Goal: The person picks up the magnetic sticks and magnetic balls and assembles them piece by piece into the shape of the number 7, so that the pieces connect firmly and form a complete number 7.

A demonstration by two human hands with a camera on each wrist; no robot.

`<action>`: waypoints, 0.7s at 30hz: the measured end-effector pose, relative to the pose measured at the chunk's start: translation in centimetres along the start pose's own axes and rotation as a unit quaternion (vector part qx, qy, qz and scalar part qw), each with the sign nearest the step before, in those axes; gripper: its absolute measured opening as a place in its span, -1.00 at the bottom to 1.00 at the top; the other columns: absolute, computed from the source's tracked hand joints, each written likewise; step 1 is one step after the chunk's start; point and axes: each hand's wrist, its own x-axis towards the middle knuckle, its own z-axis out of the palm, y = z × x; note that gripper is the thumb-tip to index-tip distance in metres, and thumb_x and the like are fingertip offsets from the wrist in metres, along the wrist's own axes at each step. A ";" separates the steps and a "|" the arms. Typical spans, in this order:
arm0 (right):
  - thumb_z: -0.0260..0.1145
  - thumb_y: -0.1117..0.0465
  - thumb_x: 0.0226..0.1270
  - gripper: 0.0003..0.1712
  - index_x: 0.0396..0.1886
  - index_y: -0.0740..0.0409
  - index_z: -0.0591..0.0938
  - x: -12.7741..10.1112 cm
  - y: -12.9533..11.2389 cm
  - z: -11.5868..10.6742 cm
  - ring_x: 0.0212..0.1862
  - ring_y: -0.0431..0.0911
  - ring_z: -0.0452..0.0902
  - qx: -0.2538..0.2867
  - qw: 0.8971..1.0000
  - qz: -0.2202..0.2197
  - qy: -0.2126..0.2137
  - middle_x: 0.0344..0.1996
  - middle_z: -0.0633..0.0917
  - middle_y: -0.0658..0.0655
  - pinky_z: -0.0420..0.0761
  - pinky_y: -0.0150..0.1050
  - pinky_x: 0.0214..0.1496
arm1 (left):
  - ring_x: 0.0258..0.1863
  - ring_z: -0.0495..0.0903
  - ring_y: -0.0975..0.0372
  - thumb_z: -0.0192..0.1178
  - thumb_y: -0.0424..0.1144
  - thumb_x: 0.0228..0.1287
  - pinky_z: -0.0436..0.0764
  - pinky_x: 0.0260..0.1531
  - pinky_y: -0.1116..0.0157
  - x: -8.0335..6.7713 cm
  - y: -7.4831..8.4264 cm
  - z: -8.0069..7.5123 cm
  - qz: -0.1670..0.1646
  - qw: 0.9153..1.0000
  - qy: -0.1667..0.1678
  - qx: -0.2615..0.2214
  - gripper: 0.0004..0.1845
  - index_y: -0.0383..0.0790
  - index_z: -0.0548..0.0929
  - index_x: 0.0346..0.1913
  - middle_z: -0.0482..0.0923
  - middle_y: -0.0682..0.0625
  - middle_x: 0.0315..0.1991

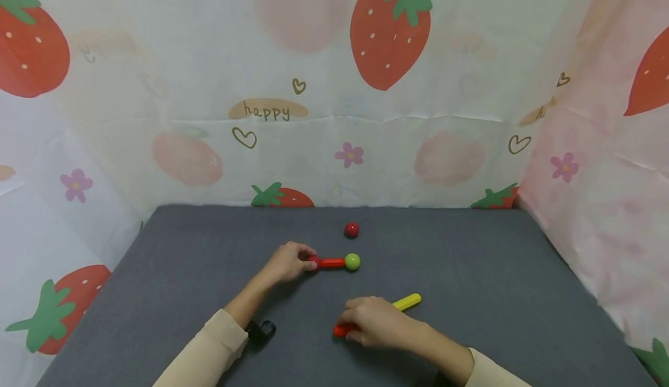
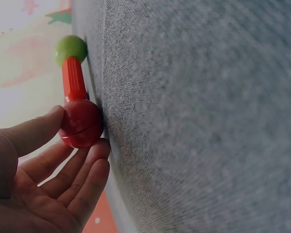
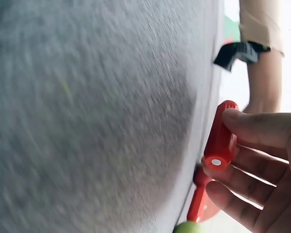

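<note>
My left hand (image 1: 287,262) pinches a dark red ball (image 2: 81,121) between thumb and fingertips. That ball sits at one end of a red rod (image 1: 333,263), and a green ball (image 1: 352,261) is at the rod's other end, so the three lie in a row. Nearer the front, my right hand (image 1: 381,323) holds a second, short red rod (image 3: 220,138) between thumb and fingers; a white dot shows on its end. A yellow rod (image 1: 409,301) lies just behind the right hand, partly hidden by it.
Another red ball (image 1: 352,230) rests on the dark grey table (image 1: 470,259) beyond the green ball. A strawberry-print cloth (image 1: 324,96) hangs behind the table and at both sides. The left wrist carries a black strap or mount (image 1: 263,330).
</note>
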 end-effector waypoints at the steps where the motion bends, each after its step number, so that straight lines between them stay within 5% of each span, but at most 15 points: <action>1: 0.45 0.21 0.19 -0.83 -0.19 0.02 0.75 0.0 -0.2 0.1 -0.37 -0.37 0.44 0.002 1.000 -0.001 -0.005 -0.40 0.63 -0.12 0.49 -0.52 -0.29 | -0.01 0.60 0.08 0.31 -0.22 0.27 0.54 0.08 0.06 0.0 0.0 0.0 0.000 1.000 0.000 -0.002 -0.70 -0.22 0.70 0.03 0.68 -0.09 -0.03; 10: 0.43 0.20 0.20 -0.80 -0.15 -0.02 0.74 0.0 -1.2 0.7 -0.31 -0.42 0.49 0.011 0.998 -0.017 -0.056 -0.32 0.66 -0.16 0.51 -0.52 -0.24 | 0.04 0.60 0.06 0.29 -0.23 0.28 0.53 0.10 0.05 0.2 0.1 0.2 0.000 1.000 -0.006 -0.005 -0.69 -0.22 0.69 0.06 0.68 -0.10 0.00; 21: 0.47 0.24 0.14 -0.79 -0.19 -0.02 0.75 0.1 -1.4 0.9 -0.33 -0.44 0.52 0.023 0.998 -0.022 -0.059 -0.33 0.70 -0.16 0.50 -0.57 -0.26 | 0.08 0.58 0.05 0.29 -0.22 0.29 0.51 0.14 0.05 0.4 0.0 0.1 -0.004 1.000 -0.012 -0.003 -0.68 -0.22 0.69 0.07 0.67 -0.11 0.03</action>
